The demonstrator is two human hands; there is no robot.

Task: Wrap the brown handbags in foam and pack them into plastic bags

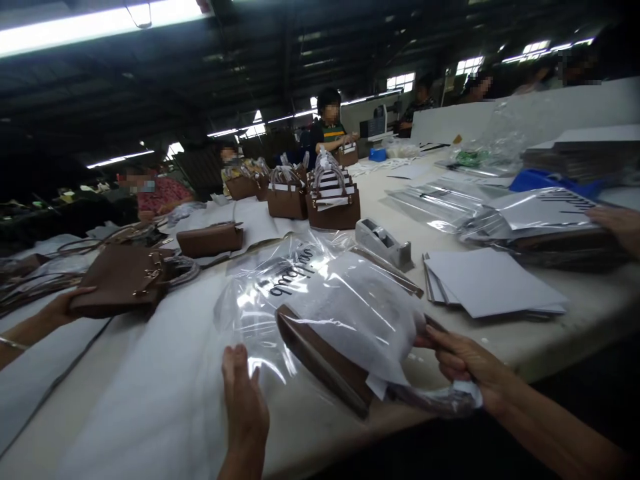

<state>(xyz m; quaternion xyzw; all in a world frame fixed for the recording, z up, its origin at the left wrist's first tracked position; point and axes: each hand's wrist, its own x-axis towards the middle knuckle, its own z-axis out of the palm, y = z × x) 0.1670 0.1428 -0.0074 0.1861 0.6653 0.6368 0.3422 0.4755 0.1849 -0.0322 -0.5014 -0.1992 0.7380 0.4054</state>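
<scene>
A brown handbag (327,360) lies tilted on the table, with white wrapping sheet (350,300) over its side and its wrapped handles toward the lower right. Around its left part spreads a clear plastic bag (250,300) with black lettering. My right hand (463,363) is closed on the handbag's edge near the handles. At the plastic bag's lower left edge is my left hand (244,393), its fingers upright and close together against the film; whether they pinch it is hidden.
A tape dispenser (383,243) and white cards (493,280) lie beyond the handbag. Brown handbags (333,207) stand farther back. At left, another person's hand (63,307) touches a brown bag (120,277); at right, a hand (617,227) touches a plastic-wrapped item (545,220).
</scene>
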